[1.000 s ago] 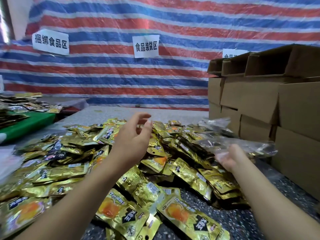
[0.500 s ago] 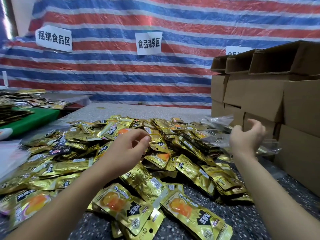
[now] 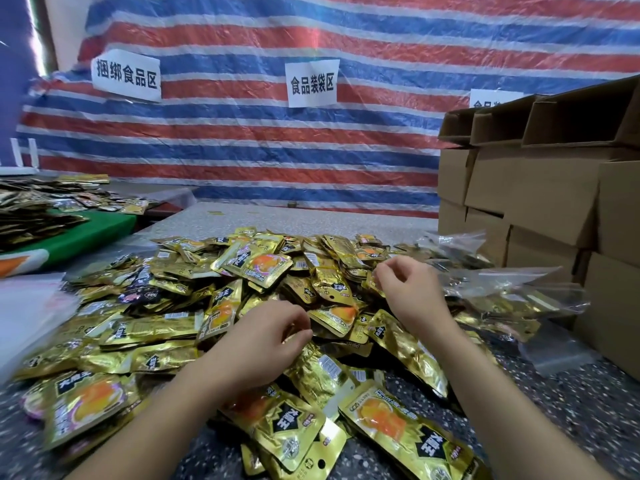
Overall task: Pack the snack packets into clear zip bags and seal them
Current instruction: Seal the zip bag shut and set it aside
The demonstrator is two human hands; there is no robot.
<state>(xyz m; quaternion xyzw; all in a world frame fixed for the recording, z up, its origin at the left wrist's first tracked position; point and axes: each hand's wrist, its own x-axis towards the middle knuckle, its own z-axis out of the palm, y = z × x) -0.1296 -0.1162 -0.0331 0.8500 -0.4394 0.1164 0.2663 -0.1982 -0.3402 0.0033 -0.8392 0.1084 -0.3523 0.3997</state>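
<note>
Left grip [image 3: 263, 341] hung low over the middle of the gold snack packets [image 3: 214, 306], fingers curled down toward the foil; whether they had closed on a packet could not be made out from this angle. Right grip [image 3: 407, 292] was raised a little farther back and to the right, fingers loosely curled, thumb and forefinger near each other, nothing seen between them.

Left to right across the speckled worktop [image 3: 588, 410]:
- Stack of clear zip bags [image 3: 31, 313] lay at the left edge, blurred and pale.
- Green mat [image 3: 86, 230] sat behind it on a neighbouring surface, carrying another heap of packets [image 3: 34, 209].
- Main heap of snack packets spread across the worktop centre, overlapping in all directions, mostly gold foil with an orange picture and a black label; a few dark ones lay mixed in at left.
- One large packet [image 3: 408, 431] lay face up nearest the camera, between the two forearms.
- Filled zip bag [image 3: 512, 299] lay just right of the right grip, gold packets visible through the plastic; another crumpled clear bag [image 3: 450, 244] lay behind it.
- Cardboard boxes [image 3: 554, 209] were stacked at the right edge, top ones open.

Backdrop: striped red, white and blue tarp [image 3: 242, 140] with white paper signs [image 3: 311, 83] fixed to it.
</note>
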